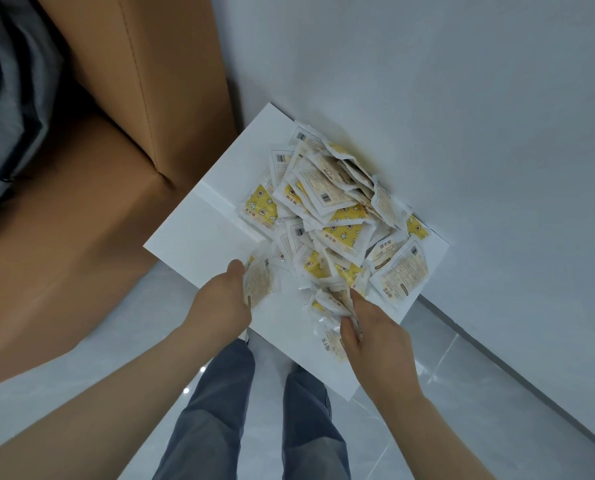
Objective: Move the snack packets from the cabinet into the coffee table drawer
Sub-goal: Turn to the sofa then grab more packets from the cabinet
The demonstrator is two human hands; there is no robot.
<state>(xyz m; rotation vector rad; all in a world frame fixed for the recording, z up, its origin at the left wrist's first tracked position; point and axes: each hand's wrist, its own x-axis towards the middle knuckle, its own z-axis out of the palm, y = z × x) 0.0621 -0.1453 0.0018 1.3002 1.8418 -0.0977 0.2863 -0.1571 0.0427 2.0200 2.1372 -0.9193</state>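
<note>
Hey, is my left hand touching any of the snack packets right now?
Touching. The head view shows the left hand gripping a packet, its thumb pressed against the wrapper with no gap.

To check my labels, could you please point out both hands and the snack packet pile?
left hand (220,301): head view, back of the hand.
right hand (379,336): head view, back of the hand.
snack packet pile (324,190): head view, topmost white packet.

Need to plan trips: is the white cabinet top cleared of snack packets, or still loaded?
Still loaded. A loose heap of snack packets lies on the cabinet top; left hand and right hand each grip only some.
</note>
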